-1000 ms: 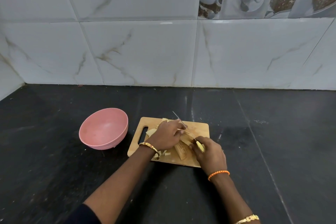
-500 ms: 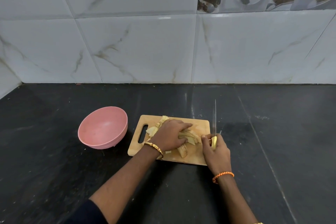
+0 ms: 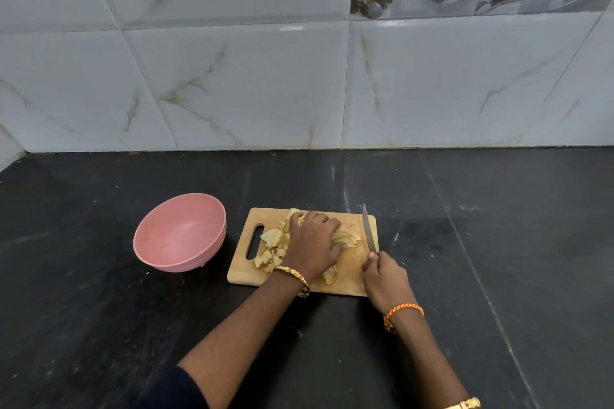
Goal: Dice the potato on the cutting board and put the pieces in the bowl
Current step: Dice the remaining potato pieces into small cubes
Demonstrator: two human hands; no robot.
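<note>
On a wooden cutting board [image 3: 349,284], the left hand [image 3: 312,247] presses down on sliced potato [image 3: 347,236], while the right hand's [image 3: 385,279] grip clamps a knife [image 3: 369,229] just beside the slices, pink bowl [image 3: 181,232] to the left.

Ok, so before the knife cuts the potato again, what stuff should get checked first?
1. Right hand grips the knife firmly: ok.
2. Left hand holds the potato slices steady on the cutting board: ok.
3. Left fingertips tucked away from the blade: cannot tell; one finger points towards it.
4. Blade lined up over the slices: not ok, it sits at the board's right edge, beside them.
5. Pink bowl close by, left of the board, ready for pieces: ok.
</note>
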